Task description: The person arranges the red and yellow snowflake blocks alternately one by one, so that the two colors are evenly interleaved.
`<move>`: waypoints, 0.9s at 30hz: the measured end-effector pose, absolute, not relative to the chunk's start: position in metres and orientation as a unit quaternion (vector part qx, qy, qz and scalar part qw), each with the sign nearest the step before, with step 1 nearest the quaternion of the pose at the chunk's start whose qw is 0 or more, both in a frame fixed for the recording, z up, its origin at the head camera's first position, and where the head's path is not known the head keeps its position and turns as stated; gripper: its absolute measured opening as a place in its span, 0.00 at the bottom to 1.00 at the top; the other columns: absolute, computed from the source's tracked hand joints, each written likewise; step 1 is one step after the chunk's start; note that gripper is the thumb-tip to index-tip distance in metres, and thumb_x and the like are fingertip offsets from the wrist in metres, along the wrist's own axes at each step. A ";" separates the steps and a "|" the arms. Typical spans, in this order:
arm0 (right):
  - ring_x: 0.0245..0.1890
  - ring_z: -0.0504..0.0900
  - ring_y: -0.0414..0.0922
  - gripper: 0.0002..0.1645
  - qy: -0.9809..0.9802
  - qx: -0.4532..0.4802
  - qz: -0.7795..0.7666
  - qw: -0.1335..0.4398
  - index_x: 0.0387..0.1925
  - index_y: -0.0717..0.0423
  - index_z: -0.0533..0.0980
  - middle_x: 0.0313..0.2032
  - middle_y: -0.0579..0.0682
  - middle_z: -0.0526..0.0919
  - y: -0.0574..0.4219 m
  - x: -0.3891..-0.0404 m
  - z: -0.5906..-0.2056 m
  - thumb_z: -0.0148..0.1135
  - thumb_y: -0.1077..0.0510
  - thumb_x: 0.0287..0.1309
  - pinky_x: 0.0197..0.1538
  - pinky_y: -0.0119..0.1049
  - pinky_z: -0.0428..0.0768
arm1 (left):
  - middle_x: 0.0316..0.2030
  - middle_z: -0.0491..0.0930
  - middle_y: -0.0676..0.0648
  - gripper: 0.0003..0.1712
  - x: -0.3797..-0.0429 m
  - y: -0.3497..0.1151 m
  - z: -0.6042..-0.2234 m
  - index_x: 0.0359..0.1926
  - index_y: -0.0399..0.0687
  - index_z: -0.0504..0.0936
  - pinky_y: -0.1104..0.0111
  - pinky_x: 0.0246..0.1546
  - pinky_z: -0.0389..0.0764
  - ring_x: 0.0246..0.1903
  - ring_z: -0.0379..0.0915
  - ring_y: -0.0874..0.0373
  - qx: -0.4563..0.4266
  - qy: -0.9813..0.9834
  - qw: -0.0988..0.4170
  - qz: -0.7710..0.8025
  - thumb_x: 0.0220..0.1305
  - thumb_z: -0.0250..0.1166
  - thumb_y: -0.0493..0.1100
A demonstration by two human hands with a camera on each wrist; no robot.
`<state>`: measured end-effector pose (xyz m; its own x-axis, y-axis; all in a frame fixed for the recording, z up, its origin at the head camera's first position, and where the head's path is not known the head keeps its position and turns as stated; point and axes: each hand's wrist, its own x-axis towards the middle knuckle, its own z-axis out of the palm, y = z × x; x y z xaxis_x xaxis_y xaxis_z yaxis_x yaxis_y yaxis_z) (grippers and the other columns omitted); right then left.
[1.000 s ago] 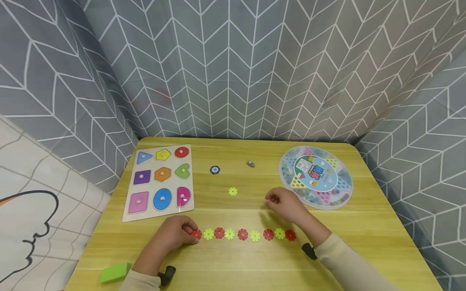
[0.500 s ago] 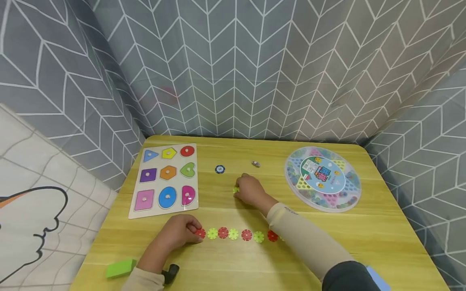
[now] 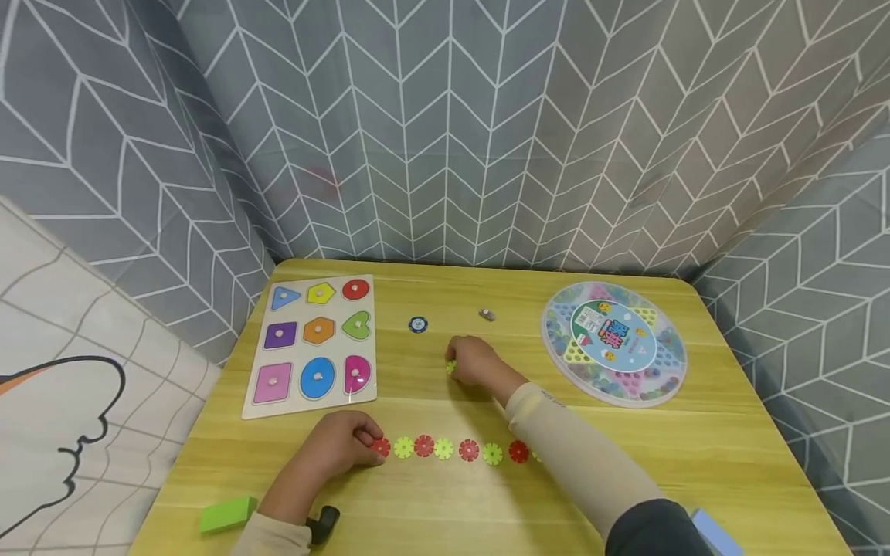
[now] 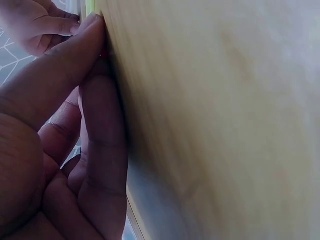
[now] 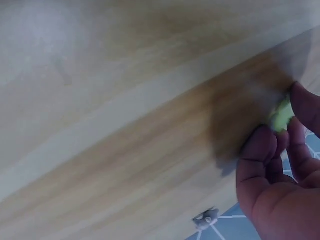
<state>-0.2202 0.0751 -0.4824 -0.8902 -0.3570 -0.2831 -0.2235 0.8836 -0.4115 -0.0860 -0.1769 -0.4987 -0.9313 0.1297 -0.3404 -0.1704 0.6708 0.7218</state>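
In the head view, a row of notched plastic discs, alternating red and yellow-green, runs across the table. My left hand (image 3: pixel 341 446) pinches the red notched disc (image 3: pixel 380 447) at the row's left end between thumb and fingers; only a sliver of red shows in the left wrist view. Farther back, my right hand (image 3: pixel 475 361) pinches a yellow-green notched disc (image 5: pixel 282 116) by its edge, tilted up between thumb and fingertips. A red disc (image 3: pixel 518 452) lies beside my right sleeve, which hides the row's right end.
A shape puzzle board (image 3: pixel 295 401) lies at the left, a round board-game case (image 3: pixel 615 344) at the right. At the back are a blue-and-white chip (image 3: pixel 418 324) and a small grey object (image 3: pixel 487 314). A green block (image 3: pixel 228 515) and a blue block (image 3: pixel 716 533) lie near the front.
My right hand has moved left from beside the round case to the lone yellow-green disc and taken hold of it. My left hand stays at the red disc.
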 end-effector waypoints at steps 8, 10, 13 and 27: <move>0.40 0.76 0.47 0.12 0.931 -0.123 -0.294 0.180 0.39 0.57 0.81 0.37 0.49 0.80 0.087 -0.220 -0.484 0.71 0.72 0.56 0.48 0.42 0.78 | 0.29 0.79 0.52 0.17 -0.087 -0.178 -0.501 0.34 0.49 0.86 0.63 0.36 0.78 0.31 0.73 0.56 -0.009 0.895 0.186 0.406 0.46 0.85 0.39; 0.38 0.75 0.46 0.11 0.913 -0.109 -0.349 0.180 0.39 0.58 0.81 0.36 0.49 0.79 0.094 -0.220 -0.482 0.71 0.72 0.57 0.45 0.40 0.77 | 0.29 0.79 0.52 0.17 -0.087 -0.177 -0.501 0.34 0.49 0.86 0.63 0.36 0.78 0.31 0.73 0.56 -0.008 0.896 0.184 0.405 0.46 0.85 0.39; 0.39 0.77 0.46 0.10 0.858 -0.068 -0.470 0.198 0.42 0.62 0.80 0.40 0.54 0.78 0.108 -0.217 -0.476 0.70 0.72 0.59 0.46 0.41 0.81 | 0.29 0.79 0.52 0.17 -0.086 -0.177 -0.499 0.35 0.49 0.86 0.63 0.36 0.78 0.31 0.73 0.56 -0.008 0.894 0.185 0.407 0.47 0.85 0.39; 0.42 0.82 0.49 0.16 0.786 -0.035 -0.595 0.166 0.52 0.73 0.73 0.44 0.59 0.76 0.221 -0.151 -0.443 0.64 0.69 0.67 0.51 0.48 0.84 | 0.29 0.78 0.52 0.17 -0.087 -0.179 -0.500 0.35 0.50 0.86 0.63 0.37 0.78 0.32 0.73 0.57 0.000 0.894 0.185 0.408 0.46 0.85 0.39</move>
